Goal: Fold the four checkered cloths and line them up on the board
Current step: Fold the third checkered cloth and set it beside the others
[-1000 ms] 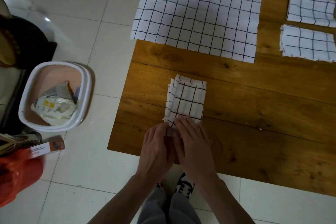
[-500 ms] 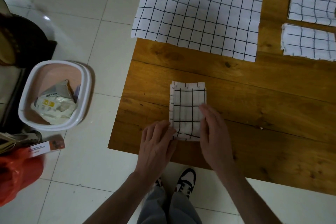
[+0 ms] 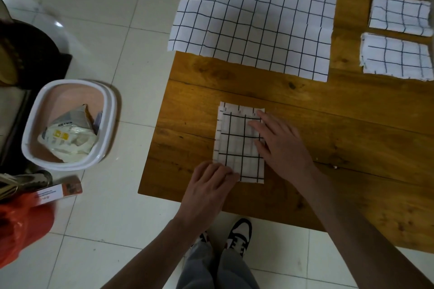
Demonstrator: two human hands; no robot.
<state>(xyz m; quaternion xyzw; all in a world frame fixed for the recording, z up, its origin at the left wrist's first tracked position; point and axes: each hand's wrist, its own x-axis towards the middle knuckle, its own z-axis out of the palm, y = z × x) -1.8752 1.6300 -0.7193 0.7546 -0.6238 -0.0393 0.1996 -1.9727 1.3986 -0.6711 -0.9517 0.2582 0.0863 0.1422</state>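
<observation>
white black-checked cloths (image 3: pixel 237 143), brown board (image 3: pixel 328 124), pink bin (image 3: pixel 68 124)

A single head-worn view looks steeply down from above the person onto the wooden desk (image 3: pixel 328 124) and the tiled floor (image 3: pixel 117 19) beside it. Wide-angled, it sits close over both arms, with the person's own shoes (image 3: pixel 237 237) at its lower edge.
</observation>
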